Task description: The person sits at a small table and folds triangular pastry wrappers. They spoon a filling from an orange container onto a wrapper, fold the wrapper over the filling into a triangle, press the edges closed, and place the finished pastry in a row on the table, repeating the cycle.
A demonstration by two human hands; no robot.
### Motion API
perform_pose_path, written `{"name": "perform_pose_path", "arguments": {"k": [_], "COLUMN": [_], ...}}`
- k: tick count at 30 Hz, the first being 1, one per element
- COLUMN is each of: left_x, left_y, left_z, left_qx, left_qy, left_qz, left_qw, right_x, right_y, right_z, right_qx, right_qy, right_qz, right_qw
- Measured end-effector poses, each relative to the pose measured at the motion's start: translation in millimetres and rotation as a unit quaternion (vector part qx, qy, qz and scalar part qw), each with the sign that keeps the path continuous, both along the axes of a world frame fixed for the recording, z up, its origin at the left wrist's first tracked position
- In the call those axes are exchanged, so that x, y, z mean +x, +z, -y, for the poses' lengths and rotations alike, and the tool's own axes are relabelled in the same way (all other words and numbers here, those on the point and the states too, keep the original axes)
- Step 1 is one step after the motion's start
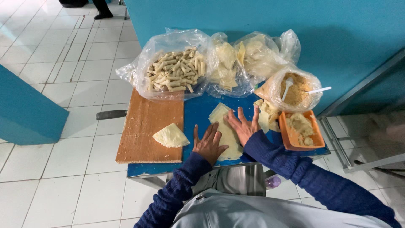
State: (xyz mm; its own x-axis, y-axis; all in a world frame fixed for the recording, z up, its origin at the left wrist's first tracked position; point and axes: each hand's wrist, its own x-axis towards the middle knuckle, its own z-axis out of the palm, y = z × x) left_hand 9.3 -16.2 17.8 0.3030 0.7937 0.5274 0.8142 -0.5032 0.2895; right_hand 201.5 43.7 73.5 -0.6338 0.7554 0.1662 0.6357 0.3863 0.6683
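A pale thin pastry sheet point(226, 134) lies flat on the small blue table point(196, 110). My left hand point(208, 142) rests palm down on its near left part, fingers spread. My right hand point(244, 125) lies flat on the sheet's right side, fingers apart. Both arms wear dark blue knitted sleeves. A folded triangular wrapper point(171, 136) sits on the wooden board point(145, 126), left of my left hand. More loose sheets point(266, 114) lie just right of my right hand.
At the table's back stand a plastic bag of rolled pastries point(173, 71), two bags of pale sheets point(244, 57), and a bag of brown crumbs point(295, 89) with white spoons. An orange tray point(301, 131) of filling sits at the right. White tiled floor and blue walls surround.
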Motion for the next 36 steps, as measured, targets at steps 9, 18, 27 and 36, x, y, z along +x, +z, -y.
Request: {"name": "perform_pose_path", "arguments": {"k": [9,18,27,36], "left_x": [0.0,1.0,4.0,16.6], "left_y": [2.2,7.0,8.9,6.7], "left_z": [0.1,-16.4,-18.3,-38.5], "left_qx": [0.022,-0.052,-0.096,-0.108], "left_qy": [0.001,0.002,0.014,0.078], "left_qz": [0.012,0.016,0.076,0.008], "left_qw": [1.000,0.998,0.992,0.991], "right_x": [-15.2,-3.0,9.2,-12.7], "right_y": [14.4,13.7,-2.1,26.8], "right_z": [-4.1,-16.8,-11.9,-30.1], "right_qx": [-0.190,0.020,-0.047,-0.057], "right_qy": [-0.083,-0.004,0.073,-0.031], "right_qz": [-0.307,-0.092,-0.158,-0.025], "right_qw": [0.929,0.996,0.984,0.998]}}
